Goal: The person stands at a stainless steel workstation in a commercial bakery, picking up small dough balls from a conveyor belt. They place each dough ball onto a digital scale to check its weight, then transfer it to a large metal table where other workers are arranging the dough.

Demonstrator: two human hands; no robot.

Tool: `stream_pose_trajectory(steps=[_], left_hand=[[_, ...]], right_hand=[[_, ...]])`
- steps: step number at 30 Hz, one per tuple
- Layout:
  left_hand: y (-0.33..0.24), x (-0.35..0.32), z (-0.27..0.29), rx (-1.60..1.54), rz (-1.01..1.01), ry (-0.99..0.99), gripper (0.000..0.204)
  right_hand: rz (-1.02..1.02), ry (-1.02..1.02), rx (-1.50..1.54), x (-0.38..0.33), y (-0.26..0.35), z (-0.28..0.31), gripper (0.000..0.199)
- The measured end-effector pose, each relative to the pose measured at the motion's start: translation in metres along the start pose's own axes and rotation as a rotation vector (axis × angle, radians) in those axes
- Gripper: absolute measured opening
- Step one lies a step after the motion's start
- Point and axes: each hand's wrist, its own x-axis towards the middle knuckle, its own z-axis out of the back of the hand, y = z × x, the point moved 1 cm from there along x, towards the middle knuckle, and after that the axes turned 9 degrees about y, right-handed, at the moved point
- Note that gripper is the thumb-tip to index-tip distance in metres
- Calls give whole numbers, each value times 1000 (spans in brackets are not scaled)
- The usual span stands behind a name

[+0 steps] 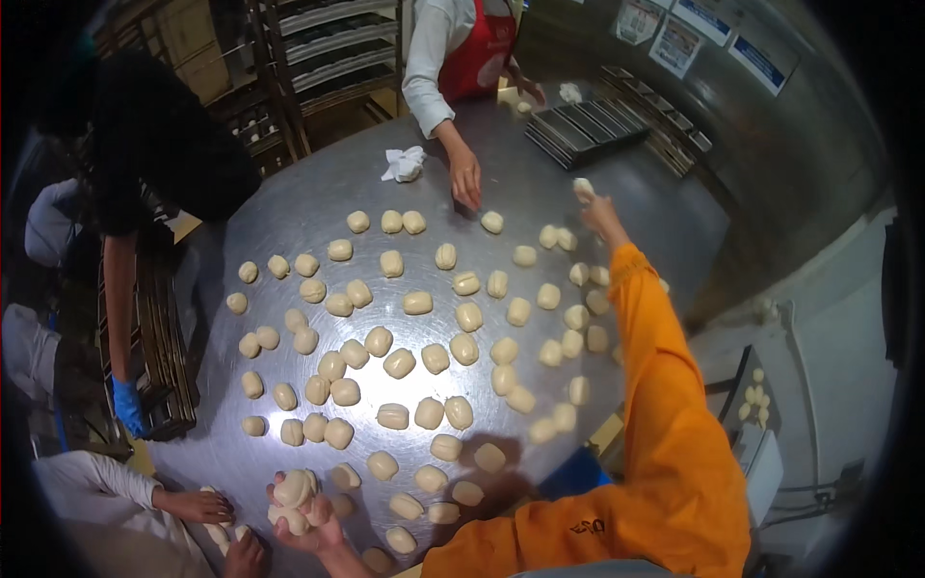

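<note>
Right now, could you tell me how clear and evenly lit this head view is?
Head view: fisheye bends the metal table round, corners black; glare streaks its middle; right hand holding dough piece slightly blurred; left hand casts little shadow.

Dough balls (399, 363) lie spread over the middle of the round table (289, 207), and the left hand (306, 520) holds several more at the near edge, just right of a co-worker's hands (198, 504). The right hand (599, 210) reaches to the far right side with a dough piece (583, 189) raised above the table; behind it, at the far right edge, sit stacked baking trays (588, 130). A wadded cloth (405, 164) lies at the far side, left of another person's hand (465, 178) pressed to the table, with racks (328, 48) behind and trays (164, 356) off the left edge.
</note>
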Motion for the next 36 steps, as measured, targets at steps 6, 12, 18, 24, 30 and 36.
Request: stream_pose_trajectory(steps=[6,12,18,24,30,36], left_hand=[[42,50,-16,-19,131,-13,50],[141,123,-44,-83,396,-74,47],[329,236,-108,96,657,195,25],[500,306,-128,1465,793,652,66],[544,360,-136,2303,573,385,96],[553,400,-150,2440,555,510,82]], right_hand=[[-81,-187,413,59,-2,24,72],[-257,-471,1160,40,-7,38,72],[-46,-172,1164,-182,10,-9,42],[-450,-1,1213,-445,-87,-73,24],[-858,8,1184,-598,-94,-68,26],[-574,-218,1113,-642,-157,-55,26]])
